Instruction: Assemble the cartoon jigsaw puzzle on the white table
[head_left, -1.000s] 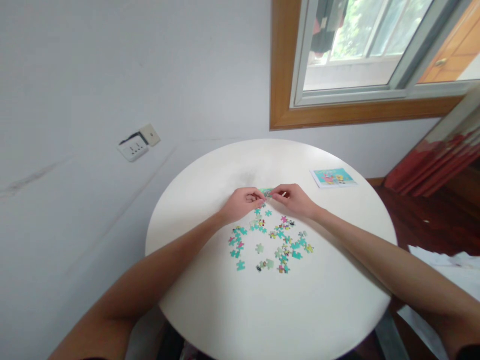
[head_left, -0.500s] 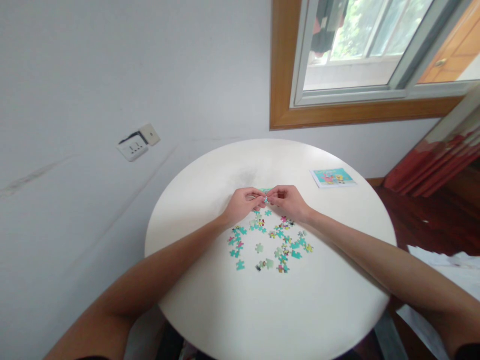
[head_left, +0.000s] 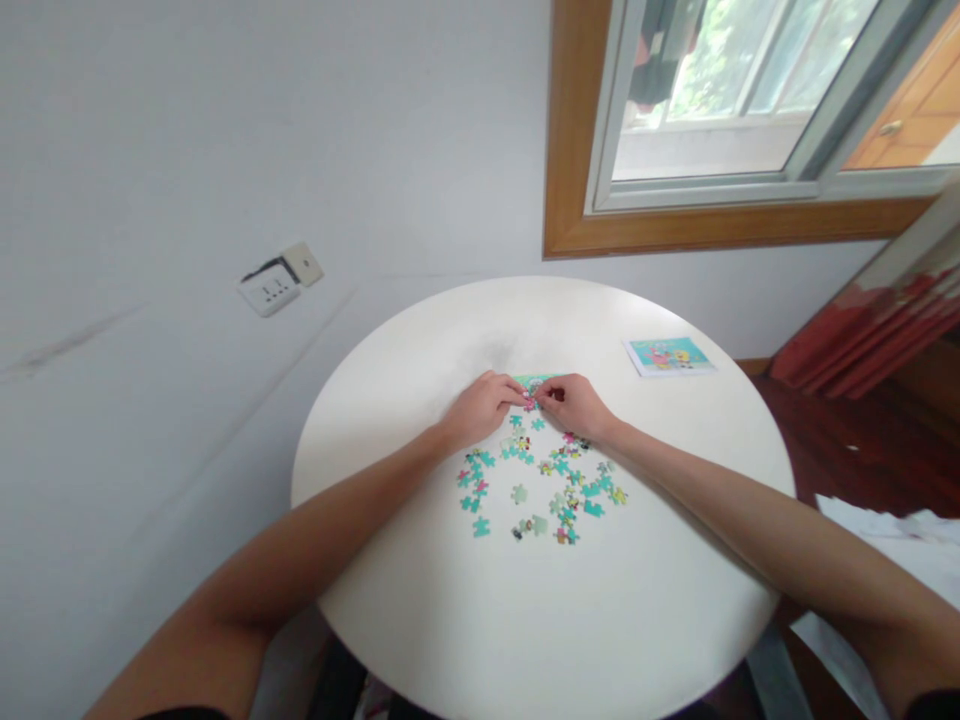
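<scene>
Puzzle strip [head_left: 532, 382] between and just beyond fingertips of left hand [head_left: 480, 408], right hand [head_left: 576, 404]; whether either grasps piece: cannot tell.

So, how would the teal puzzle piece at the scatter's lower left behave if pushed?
Lying flat, the teal puzzle piece would probably slide rather than roll. It looks small and thin, so likely light. Its knobbed outline might snag neighbouring pieces.

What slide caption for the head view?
Left hand and right hand at a jigsaw, more pieces scattered on a round white table.
</scene>
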